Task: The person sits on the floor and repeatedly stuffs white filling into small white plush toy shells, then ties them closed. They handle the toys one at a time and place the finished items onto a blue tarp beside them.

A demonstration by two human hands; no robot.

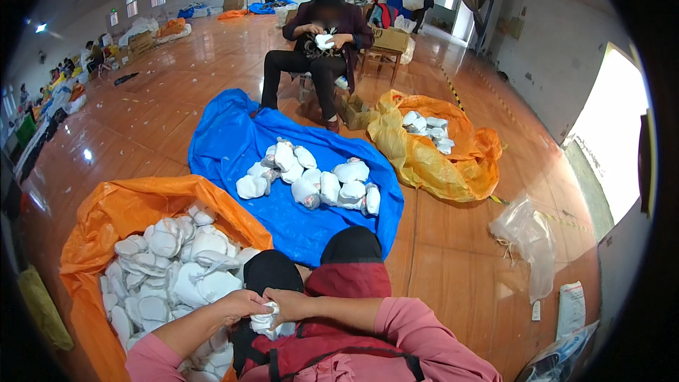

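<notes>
Over my lap, my left hand [245, 304] and my right hand [290, 305] meet with fingers closed on a bunched white cloth piece [264, 322]. Its exact kind is not clear, and the fingers hide part of it. To my left an orange sack [106, 216] lies spread wide, heaped with many white rounded cloth pieces [166, 237]. Beyond my knees a blue sheet [219, 124] carries a smaller group of white bundles [311, 187], some showing greyish patches.
Opposite me a seated person [329, 35] holds a white piece. An orange-yellow sack [403, 163] with white pieces stands right of the blue sheet. A clear plastic bag [527, 240] lies on the floor at right. Cardboard boxes [357, 111] stand beside that person.
</notes>
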